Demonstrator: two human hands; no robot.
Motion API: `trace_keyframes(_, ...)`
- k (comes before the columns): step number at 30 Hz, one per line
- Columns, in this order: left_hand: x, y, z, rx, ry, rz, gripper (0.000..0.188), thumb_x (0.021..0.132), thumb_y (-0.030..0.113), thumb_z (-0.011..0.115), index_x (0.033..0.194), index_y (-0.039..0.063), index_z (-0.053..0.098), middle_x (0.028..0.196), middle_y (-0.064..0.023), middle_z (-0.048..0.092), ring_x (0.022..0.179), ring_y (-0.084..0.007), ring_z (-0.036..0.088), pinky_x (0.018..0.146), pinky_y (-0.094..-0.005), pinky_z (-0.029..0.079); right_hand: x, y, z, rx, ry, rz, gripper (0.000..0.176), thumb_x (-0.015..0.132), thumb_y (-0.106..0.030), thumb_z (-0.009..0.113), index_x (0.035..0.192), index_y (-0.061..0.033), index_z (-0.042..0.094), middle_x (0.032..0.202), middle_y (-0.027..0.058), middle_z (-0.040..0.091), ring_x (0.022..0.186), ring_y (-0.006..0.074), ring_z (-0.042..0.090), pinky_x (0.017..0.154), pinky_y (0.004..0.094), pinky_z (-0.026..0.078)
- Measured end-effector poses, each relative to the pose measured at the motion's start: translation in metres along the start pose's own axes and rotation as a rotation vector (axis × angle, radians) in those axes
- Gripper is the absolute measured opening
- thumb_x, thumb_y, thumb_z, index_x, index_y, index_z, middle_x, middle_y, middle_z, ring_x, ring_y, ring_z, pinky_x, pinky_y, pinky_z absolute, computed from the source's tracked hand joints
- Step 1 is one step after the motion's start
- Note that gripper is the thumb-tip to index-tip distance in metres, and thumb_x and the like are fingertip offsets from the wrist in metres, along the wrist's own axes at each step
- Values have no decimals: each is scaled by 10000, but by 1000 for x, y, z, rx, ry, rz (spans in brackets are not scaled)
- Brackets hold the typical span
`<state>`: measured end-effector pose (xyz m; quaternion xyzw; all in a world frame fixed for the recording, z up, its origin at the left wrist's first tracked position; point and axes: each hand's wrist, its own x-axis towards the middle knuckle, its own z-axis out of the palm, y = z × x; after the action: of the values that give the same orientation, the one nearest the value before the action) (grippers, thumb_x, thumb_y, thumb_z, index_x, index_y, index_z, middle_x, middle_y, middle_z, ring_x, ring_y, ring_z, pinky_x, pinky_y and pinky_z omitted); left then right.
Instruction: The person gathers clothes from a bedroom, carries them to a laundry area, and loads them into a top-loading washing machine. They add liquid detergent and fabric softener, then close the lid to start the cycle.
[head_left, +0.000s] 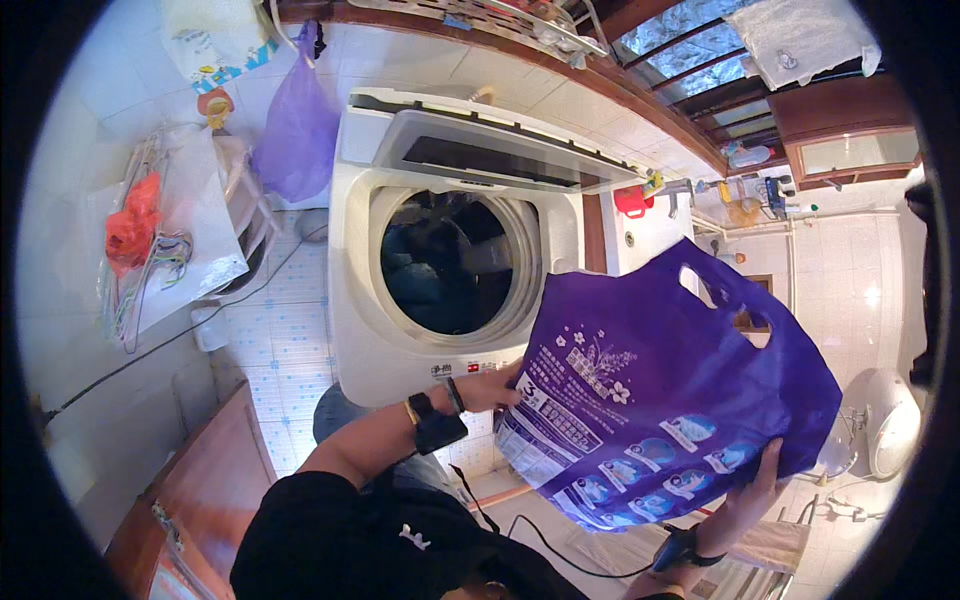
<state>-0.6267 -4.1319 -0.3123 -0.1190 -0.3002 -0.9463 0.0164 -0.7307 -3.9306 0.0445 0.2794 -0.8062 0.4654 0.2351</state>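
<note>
A large purple detergent bag (660, 360) with printed pictures and writing is held up between my two hands. My left hand (491, 386) grips its near left edge, in front of the washing machine's control panel. At the bag's lower right, my right hand (757, 480) presses on the printed side with the thumb, its other fingers hidden behind. Two handle cut-outs show at the bag's upper right end. Just left of the bag stands a top-loading washing machine (352, 300), its lid (487, 150) raised; dark cloth (427, 262) lies in the drum.
A lilac plastic bag (300, 135) hangs on the wall. To its left, wire hangers and a red plastic bag (133, 225) lie on a white sheet (199, 292). A red mug (634, 201) sits by the sink. A white fan (891, 424) stands at the right.
</note>
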Motion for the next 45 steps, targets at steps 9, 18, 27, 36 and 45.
trace_keyframes(9,59,80,-4,-38,150,274,659,846,158,749,1396,12,416,1309,-82,572,1140,-147,570,1017,-319,439,13,13,33,331,-278,243,444,922,-48,624,1336,39,487,1273,115,571,1127,194,557,967,320,433)
trace_keyframes(18,62,73,-21,-699,390,362,427,949,224,635,1318,55,501,1178,-94,649,996,-215,667,881,-394,561,65,0,167,140,-578,189,301,933,-162,658,1141,55,634,1023,50,664,911,110,588,815,256,467)
trace_keyframes(27,62,74,-67,-409,698,440,294,941,206,654,1174,39,594,1043,-68,687,927,-164,673,808,-325,565,78,-1,211,104,-748,161,315,941,-174,647,1143,67,635,996,49,678,869,93,591,781,237,477)
trace_keyframes(36,68,79,-64,-477,723,487,407,965,344,606,1237,42,579,1114,-61,677,941,-158,660,813,-323,558,78,-6,211,66,-788,93,307,934,-167,650,1131,68,642,984,43,682,859,84,585,771,230,474)
trace_keyframes(45,34,28,-22,-428,601,128,656,946,440,604,1439,94,345,1359,-68,528,1183,-198,543,1028,-367,438,83,8,212,143,-724,204,288,924,-154,664,1112,63,651,978,27,676,847,85,587,756,228,474)
